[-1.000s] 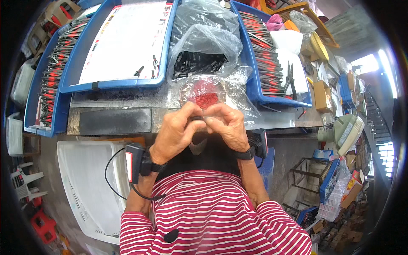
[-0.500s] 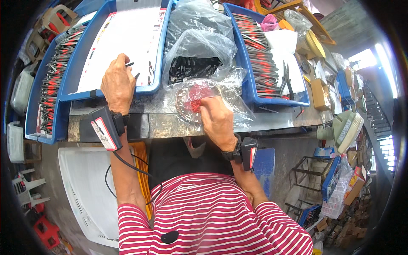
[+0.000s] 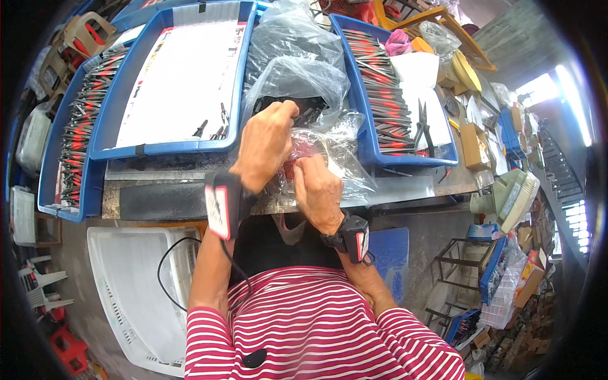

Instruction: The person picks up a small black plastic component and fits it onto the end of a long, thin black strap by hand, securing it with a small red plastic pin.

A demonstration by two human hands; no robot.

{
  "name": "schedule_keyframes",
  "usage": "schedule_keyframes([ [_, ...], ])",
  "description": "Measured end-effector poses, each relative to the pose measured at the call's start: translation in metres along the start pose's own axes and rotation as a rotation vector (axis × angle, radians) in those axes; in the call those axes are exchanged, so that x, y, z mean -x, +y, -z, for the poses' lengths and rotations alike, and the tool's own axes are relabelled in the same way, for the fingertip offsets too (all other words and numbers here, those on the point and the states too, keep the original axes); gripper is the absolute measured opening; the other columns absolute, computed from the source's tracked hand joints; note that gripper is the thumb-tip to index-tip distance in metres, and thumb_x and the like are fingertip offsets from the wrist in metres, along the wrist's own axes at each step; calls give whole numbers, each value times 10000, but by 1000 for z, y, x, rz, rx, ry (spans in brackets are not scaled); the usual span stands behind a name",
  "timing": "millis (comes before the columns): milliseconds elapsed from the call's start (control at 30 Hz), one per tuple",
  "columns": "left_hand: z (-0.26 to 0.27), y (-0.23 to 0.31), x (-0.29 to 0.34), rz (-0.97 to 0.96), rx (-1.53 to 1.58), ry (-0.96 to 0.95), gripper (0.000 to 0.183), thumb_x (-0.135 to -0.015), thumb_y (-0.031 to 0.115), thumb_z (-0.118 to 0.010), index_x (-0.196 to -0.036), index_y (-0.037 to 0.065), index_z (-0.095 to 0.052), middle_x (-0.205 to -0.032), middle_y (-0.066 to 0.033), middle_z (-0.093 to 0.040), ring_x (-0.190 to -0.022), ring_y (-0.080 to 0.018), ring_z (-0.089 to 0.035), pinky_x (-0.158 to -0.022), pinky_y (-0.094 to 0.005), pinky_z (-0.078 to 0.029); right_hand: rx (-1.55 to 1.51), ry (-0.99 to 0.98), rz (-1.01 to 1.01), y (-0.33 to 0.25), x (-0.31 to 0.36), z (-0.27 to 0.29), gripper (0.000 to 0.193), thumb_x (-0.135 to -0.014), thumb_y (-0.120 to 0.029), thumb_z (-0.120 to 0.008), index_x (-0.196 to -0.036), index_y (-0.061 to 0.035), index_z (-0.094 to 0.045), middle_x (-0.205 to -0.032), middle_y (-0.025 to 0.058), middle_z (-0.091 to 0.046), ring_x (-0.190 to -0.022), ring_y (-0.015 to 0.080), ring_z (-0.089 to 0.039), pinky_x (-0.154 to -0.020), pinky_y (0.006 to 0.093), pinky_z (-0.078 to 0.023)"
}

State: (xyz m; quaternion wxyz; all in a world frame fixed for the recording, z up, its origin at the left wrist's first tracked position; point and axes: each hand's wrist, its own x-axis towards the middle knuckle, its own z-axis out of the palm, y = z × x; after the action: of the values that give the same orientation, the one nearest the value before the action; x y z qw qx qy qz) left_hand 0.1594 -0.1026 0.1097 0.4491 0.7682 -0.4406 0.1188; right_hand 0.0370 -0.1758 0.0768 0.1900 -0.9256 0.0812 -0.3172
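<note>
Left hand, curled, has moved from tray to black parts; right hand bunches at red pieces, grips unclear.

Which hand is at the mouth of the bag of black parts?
The left hand, at the opening of the bag; the right hand is lower, by the red pieces.

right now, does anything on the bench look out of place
Mildly: the dark pliers lie apart on white paper in the right tray, pointing away, while the tools packed beside them lie crosswise.
</note>
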Motion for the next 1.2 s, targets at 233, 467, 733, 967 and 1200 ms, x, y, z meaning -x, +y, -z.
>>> schedule_keyframes([
  [233,-29,-15,-18,104,-249,-181,101,-761,24,-527,-855,-1,-553,-803,-170,-589,-773,-338,-577,-674,-392,-461,-107,45,5,2,0,1,86,-757,-14,-574,-808,-33,-507,-737,131,-505,-567,308,-555,-500,372,-436],
  [467,-41,-20,-14,118,-285,-140,101,-757,42,-541,-852,9,-532,-784,-166,-564,-736,-347,-571,-639,-403,-461,-186,70,-55,2,1,2,89,-735,33,-568,-808,-13,-547,-706,143,-515,-608,317,-545,-530,370,-424],
  [733,-4,9,4,52,140,292,139,-807,32,-563,-932,-28,-559,-803,-159,-607,-683,-230,-607,-605,-300,-482,-466,65,-300,9,3,8,54,-768,8,-595,-822,9,-585,-634,14,-522,-481,30,-421,-440,198,-346],
  [967,17,47,64,466,670,62,158,-817,26,-559,-967,-19,-582,-744,-48,-609,-650,-66,-539,-572,-219,-432,-845,9,-545,6,0,20,79,-809,-16,-590,-876,27,-593,-707,-23,-572,-554,-5,-457,-476,148,-364],
  [1200,5,44,87,550,744,-35,155,-860,53,-531,-998,-13,-558,-863,-12,-573,-771,-52,-516,-690,-196,-423,-821,-82,-478,-1,1,29,74,-809,0,-581,-879,23,-589,-723,-34,-557,-579,-10,-479,-504,138,-381],
])
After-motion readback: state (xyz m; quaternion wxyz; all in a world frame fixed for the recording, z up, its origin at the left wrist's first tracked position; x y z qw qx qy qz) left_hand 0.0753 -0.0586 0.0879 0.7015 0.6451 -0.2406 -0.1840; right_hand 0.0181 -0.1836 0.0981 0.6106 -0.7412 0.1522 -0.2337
